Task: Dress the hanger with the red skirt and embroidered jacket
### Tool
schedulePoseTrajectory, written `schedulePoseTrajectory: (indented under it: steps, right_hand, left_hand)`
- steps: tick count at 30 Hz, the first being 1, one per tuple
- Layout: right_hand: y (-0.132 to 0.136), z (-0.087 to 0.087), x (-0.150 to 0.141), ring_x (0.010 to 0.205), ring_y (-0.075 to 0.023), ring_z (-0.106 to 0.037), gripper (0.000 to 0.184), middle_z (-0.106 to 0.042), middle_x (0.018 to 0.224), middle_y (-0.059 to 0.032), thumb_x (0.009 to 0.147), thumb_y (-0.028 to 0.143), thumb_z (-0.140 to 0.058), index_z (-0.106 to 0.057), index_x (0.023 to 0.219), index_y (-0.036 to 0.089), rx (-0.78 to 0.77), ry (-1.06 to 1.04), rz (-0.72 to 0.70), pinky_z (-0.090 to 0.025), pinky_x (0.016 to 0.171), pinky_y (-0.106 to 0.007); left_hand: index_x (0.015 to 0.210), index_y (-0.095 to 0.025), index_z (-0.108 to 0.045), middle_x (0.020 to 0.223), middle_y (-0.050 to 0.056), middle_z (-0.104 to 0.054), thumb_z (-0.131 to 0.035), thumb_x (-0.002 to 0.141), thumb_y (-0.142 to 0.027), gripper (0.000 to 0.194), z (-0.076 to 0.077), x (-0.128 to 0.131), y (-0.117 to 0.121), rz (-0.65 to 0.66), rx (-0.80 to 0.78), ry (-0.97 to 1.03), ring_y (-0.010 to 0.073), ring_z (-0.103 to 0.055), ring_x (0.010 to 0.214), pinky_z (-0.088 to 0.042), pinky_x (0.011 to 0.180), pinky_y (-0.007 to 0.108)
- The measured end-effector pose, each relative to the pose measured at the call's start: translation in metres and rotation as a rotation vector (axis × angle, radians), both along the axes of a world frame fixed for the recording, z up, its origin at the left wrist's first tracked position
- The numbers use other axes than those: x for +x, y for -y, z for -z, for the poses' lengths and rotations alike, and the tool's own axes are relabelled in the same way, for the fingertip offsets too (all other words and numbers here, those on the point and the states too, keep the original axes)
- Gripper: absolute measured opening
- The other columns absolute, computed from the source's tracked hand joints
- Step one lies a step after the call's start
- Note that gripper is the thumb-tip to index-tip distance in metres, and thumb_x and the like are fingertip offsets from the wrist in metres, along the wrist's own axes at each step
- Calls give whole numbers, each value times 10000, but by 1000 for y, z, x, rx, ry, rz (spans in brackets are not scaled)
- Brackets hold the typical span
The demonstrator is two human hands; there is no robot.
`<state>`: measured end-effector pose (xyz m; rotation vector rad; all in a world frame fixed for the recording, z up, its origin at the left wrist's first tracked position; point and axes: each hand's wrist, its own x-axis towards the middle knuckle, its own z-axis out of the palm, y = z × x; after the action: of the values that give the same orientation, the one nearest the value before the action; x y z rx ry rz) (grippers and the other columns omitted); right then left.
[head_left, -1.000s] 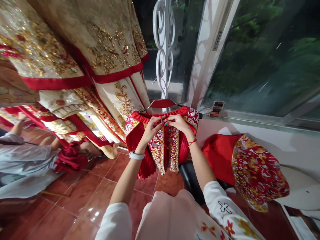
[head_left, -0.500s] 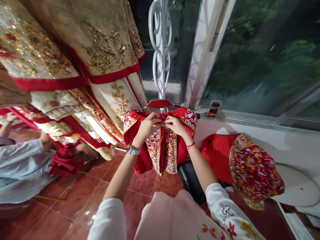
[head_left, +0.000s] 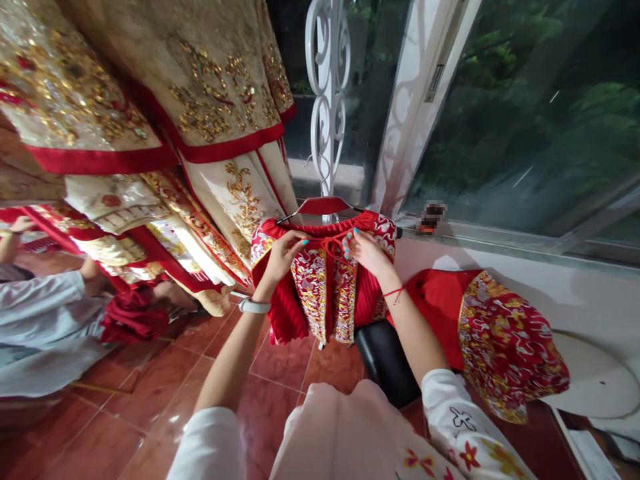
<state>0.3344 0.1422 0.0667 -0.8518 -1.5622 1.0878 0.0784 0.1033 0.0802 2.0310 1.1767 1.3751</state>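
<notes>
A red skirt-like garment (head_left: 313, 290) with gold and silver embroidered panels hangs from a red-topped hanger (head_left: 323, 206) with a metal hook. At the middle of its gathered top edge, a thin red drawstring (head_left: 331, 245) forms a small loose bow. My left hand (head_left: 284, 255) pinches one side of the string between thumb and finger, left of the bow. On the other side, my right hand (head_left: 370, 253) has its fingertips closed on the string, drawn out to the right. Both hands are in front of the garment, at about equal height.
Cream gowns (head_left: 220, 87) with gold beading hang at the left. Another red embroidered garment (head_left: 515, 333) lies at the right, by a black padded seat (head_left: 387, 363). A white scrolled metal stand (head_left: 327, 80) rises before the window. A person in a light shirt (head_left: 55, 313) is at far left.
My hands have moved apart from the centre of the top edge, left and right. A small red bow now shows between them, with the string stretched out to both sides.
</notes>
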Motion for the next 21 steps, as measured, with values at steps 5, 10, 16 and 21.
schedulePoseTrajectory:
  steps: [5, 10, 16, 21]
  right_hand:
    - [14, -9, 14, 710, -171, -596, 304, -664, 751, -24, 935, 469, -577, -639, 796, 207, 209, 328, 212, -481, 712, -288]
    - [39, 2, 52, 830, -194, -645, 301, -720, 1055, -80, 906, 440, -619, -678, 1121, 239, 226, 253, 257, -525, 722, -300]
    - [49, 107, 232, 1334, -353, -494, 821, -477, 1468, -252, 839, 494, -622, -348, 1522, 128, -91, 415, 1101, -452, 1069, -529]
    - [47, 196, 377, 1524, -470, -129, 975, -173, 1645, -302, 828, 487, -608, -177, 1605, 85, -522, 1030, 1333, -158, 1144, -751]
  left_hand:
    - [860, -198, -651, 710, 16, -634, -634, 881, -428, 231, 2, 5, 11, -71, -193, -96, 151, -551, 604, -398, 585, 231]
    - [1091, -214, -676, 1032, 88, -728, -610, 898, -401, 277, 4, 19, 35, -255, -151, -138, 209, -662, 828, -508, 715, 281]
    - [1334, -272, -541, 1471, 90, -543, -626, 861, -540, 550, 86, 26, 119, -462, -382, 338, 261, -657, 1149, -590, 918, 377]
    - [960, -236, -630, 927, 66, -729, -620, 744, -704, 515, 214, 20, 199, -634, -870, 266, 285, -744, 808, -626, 705, 382]
